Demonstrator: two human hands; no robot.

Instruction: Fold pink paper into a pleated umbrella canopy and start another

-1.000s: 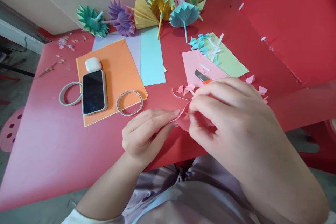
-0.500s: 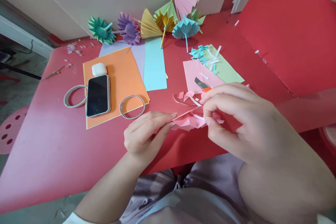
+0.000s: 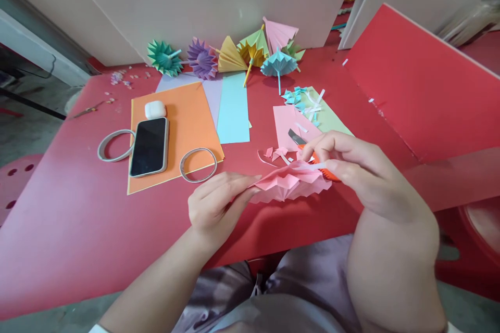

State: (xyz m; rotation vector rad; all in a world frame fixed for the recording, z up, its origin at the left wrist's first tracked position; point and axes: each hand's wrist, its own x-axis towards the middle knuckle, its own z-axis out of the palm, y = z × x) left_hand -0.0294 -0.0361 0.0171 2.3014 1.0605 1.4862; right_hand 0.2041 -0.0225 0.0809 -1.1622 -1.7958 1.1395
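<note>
My left hand (image 3: pixel 219 203) pinches the left end of a pink pleated paper (image 3: pixel 287 187), which it holds just above the table's front part. The paper's zigzag folds fan toward me. At its upper right, my right hand (image 3: pixel 355 166) pinches a thin white strip (image 3: pixel 314 165) between thumb and forefinger; the strip runs along the paper's top edge. Behind those fingers lies a utility knife (image 3: pixel 297 137) with a grey blade and orange handle, partly covered by the hand. Pink paper scraps (image 3: pixel 279 153) lie just beyond the pleated paper.
Left, a phone (image 3: pixel 149 146) and white earbud case (image 3: pixel 155 109) rest on orange paper (image 3: pixel 191 119), near two tape rolls (image 3: pixel 198 165) (image 3: pixel 107 148). Folded paper umbrellas (image 3: pixel 278 65) line the back. Blue scraps (image 3: pixel 295 96) lie on green paper (image 3: pixel 332 114). A red board (image 3: pixel 422 83) leans at right.
My right hand has moved right and slightly down, drawing the white strip outward. The pink paper now shows more of its folds. The camera view has tilted up slightly.
</note>
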